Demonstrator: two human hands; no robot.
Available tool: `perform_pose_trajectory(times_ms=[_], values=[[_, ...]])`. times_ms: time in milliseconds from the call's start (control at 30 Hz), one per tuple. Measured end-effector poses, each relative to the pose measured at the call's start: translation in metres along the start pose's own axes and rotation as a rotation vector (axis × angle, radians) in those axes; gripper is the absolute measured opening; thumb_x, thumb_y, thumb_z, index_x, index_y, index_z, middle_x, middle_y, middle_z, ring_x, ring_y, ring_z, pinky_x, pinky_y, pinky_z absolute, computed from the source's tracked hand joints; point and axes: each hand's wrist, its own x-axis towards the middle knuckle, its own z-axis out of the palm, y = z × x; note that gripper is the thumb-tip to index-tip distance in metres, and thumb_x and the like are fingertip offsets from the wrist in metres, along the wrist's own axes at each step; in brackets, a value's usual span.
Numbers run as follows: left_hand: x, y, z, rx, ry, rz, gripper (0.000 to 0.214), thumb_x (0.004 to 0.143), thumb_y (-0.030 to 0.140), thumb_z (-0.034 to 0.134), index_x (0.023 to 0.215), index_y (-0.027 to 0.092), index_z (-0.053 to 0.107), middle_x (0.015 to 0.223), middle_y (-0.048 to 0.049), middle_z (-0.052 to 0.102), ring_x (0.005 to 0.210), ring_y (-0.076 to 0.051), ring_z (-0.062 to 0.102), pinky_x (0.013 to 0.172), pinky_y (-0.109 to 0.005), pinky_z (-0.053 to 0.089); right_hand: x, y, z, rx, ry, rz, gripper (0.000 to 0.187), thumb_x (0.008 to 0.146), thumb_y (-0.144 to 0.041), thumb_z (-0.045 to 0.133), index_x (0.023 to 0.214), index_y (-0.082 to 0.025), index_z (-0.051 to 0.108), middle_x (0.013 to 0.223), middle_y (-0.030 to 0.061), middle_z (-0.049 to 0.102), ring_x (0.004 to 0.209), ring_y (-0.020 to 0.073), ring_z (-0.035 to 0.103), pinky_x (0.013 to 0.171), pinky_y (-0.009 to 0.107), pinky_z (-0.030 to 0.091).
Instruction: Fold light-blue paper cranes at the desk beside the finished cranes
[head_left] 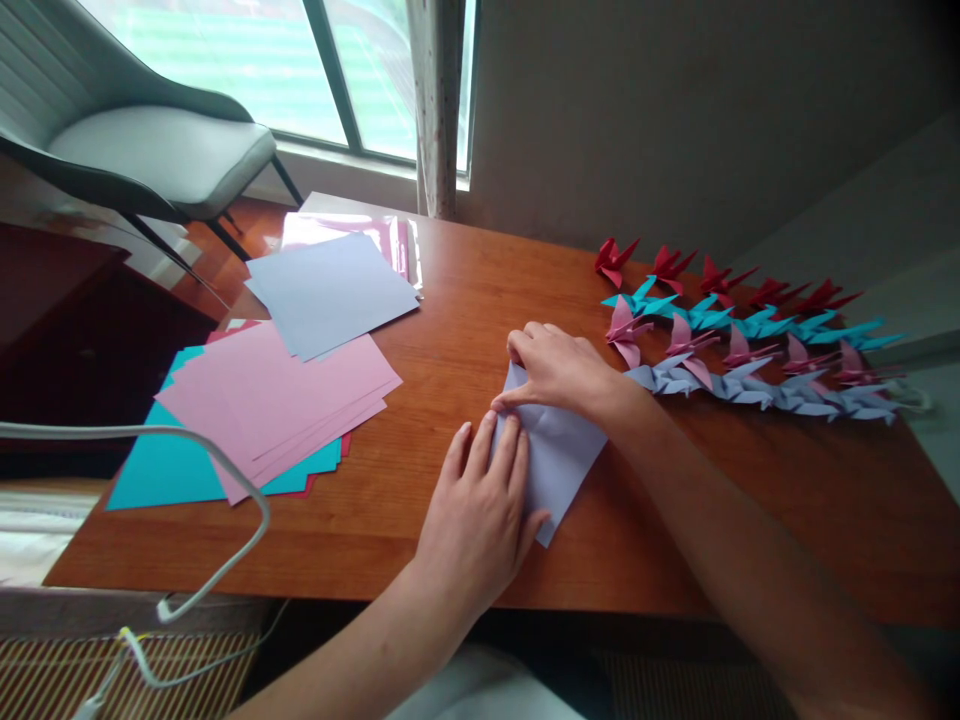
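Note:
A pale lilac sheet of origami paper [559, 455] lies on the wooden table, turned at an angle in front of me. My left hand [480, 500] rests flat along its left edge, fingers stretched out and slightly apart, pressing on the paper. Over the far left corner, my right hand [559, 370] has its fingers curled and its thumb pressed down, pinching the paper there. The right thumb tip meets the left fingertips at that edge. Part of the sheet is hidden under both hands.
Folded paper cranes stand in rows at right: red [615, 262], turquoise [705, 315], pink [626, 330] and lilac [750, 388]. At left lie pink sheets [277, 400], turquoise sheets [157, 475], lilac sheets [337, 290] and a shiny packet [397, 240]. A white cable [262, 510] crosses the table's left front edge.

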Motion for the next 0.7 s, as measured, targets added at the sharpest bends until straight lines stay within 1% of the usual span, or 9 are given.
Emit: perform_pose_trajectory(times_ms=[167, 333, 467, 500, 600, 700], values=[[-0.001, 0.001, 0.002, -0.009, 0.007, -0.006, 0.074, 0.098, 0.059, 0.038, 0.151, 0.008, 0.042, 0.161, -0.014, 0.035, 0.151, -0.035, 0.024, 0.123, -0.052, 0.022, -0.001, 0.002, -0.001, -0.002, 0.01, -0.024, 0.054, 0.07, -0.062, 0.077, 0.1, -0.022, 0.057, 0.115, 0.01, 0.064, 0.106, 0.0287, 0.06, 0.072, 0.035, 0.045], [-0.002, 0.001, 0.004, -0.006, 0.013, -0.011, 0.074, 0.098, 0.059, 0.039, 0.151, 0.008, 0.041, 0.162, -0.0138, 0.033, 0.151, -0.035, 0.024, 0.123, -0.052, 0.022, 0.0, 0.006, 0.0, 0.027, 0.038, -0.012, 0.054, 0.069, -0.062, 0.078, 0.101, -0.023, 0.057, 0.111, 0.0072, 0.066, 0.101, 0.027, 0.062, 0.065, 0.032, 0.039], [-0.002, 0.002, 0.003, -0.003, 0.011, -0.014, 0.071, 0.097, 0.057, 0.04, 0.15, 0.009, 0.043, 0.162, -0.0137, 0.033, 0.15, -0.036, 0.027, 0.122, -0.052, 0.024, 0.013, 0.019, -0.001, 0.117, 0.068, 0.071, 0.046, 0.073, -0.057, 0.077, 0.099, -0.024, 0.06, 0.1, 0.0027, 0.071, 0.088, 0.022, 0.064, 0.061, 0.03, 0.034], [-0.002, 0.002, 0.003, -0.002, 0.01, -0.013, 0.071, 0.098, 0.057, 0.04, 0.15, 0.009, 0.043, 0.162, -0.0138, 0.033, 0.149, -0.036, 0.027, 0.122, -0.052, 0.024, 0.018, 0.022, -0.001, 0.137, 0.066, 0.087, 0.044, 0.073, -0.056, 0.078, 0.099, -0.024, 0.061, 0.098, 0.0023, 0.072, 0.087, 0.0215, 0.064, 0.061, 0.029, 0.034], [-0.001, 0.002, 0.002, 0.0, 0.002, -0.009, 0.07, 0.098, 0.056, 0.039, 0.15, 0.009, 0.043, 0.162, -0.0138, 0.034, 0.149, -0.036, 0.028, 0.122, -0.052, 0.024, 0.031, 0.032, -0.002, 0.167, 0.067, 0.134, 0.039, 0.075, -0.056, 0.077, 0.094, -0.024, 0.064, 0.095, 0.0022, 0.073, 0.085, 0.0209, 0.064, 0.062, 0.029, 0.034], [-0.001, 0.001, 0.001, 0.001, -0.001, -0.008, 0.07, 0.098, 0.055, 0.04, 0.15, 0.009, 0.042, 0.162, -0.0136, 0.034, 0.149, -0.035, 0.028, 0.122, -0.052, 0.024, 0.036, 0.035, 0.0, 0.189, 0.085, 0.143, 0.036, 0.078, -0.057, 0.073, 0.09, -0.023, 0.066, 0.093, 0.0028, 0.074, 0.082, 0.0203, 0.064, 0.061, 0.029, 0.033]])
